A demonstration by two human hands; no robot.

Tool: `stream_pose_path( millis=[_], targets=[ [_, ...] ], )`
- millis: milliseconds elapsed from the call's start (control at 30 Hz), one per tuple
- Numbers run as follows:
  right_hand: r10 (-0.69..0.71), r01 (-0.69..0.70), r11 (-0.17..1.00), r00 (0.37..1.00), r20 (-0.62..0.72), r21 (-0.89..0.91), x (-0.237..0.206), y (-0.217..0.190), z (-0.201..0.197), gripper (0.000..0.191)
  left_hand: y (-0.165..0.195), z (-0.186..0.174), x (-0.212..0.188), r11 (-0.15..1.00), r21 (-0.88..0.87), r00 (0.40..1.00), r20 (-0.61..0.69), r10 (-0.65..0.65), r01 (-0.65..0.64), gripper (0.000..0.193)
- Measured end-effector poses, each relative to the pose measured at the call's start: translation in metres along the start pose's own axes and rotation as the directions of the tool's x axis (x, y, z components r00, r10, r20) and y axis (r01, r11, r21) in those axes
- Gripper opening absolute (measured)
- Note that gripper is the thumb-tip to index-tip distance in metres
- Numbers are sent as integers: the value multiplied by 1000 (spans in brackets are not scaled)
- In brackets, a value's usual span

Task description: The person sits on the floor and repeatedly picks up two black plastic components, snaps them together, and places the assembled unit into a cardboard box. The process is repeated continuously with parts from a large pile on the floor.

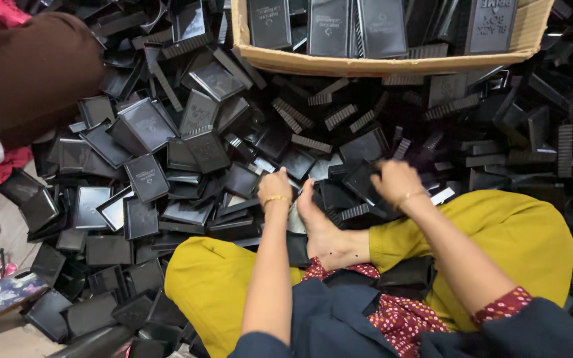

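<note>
I sit cross-legged in mustard trousers, one bare foot [319, 232] pointing into a heap of black plastic tray-like lids and ribbed comb-like pieces [187, 152]. My left hand [274, 187] is curled down on the pile just left of my toes; what it grips is hidden under the fingers. My right hand [396, 180] is closed around a black plastic piece [364, 182] at the pile's near edge, beside a ribbed strip [353, 212]. Both wrists wear thin gold bangles.
A cardboard box [366, 65] at the top holds upright black lids. Another person in brown and red clothing [28, 73] sits at the far left. A patterned flat object [1, 295] lies at the lower left on bare floor.
</note>
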State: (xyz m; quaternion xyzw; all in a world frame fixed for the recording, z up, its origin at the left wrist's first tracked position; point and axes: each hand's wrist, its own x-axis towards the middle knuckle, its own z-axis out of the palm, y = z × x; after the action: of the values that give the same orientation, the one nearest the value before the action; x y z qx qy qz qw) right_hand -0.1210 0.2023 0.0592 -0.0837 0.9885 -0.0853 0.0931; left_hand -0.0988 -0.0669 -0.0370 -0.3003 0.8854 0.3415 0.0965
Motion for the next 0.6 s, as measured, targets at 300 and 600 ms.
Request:
stream_pose_path(
  millis=[300,600],
  targets=[
    [-554,521,801,832,37,294,-56,-8,9,53,-33,-39,-68,81,-993,905,-41,423,-83,69],
    [-158,175,654,983,-92,736,-77,-62,-18,81,2,-8,-97,-396,-865,856,70,513,307,50]
  ],
)
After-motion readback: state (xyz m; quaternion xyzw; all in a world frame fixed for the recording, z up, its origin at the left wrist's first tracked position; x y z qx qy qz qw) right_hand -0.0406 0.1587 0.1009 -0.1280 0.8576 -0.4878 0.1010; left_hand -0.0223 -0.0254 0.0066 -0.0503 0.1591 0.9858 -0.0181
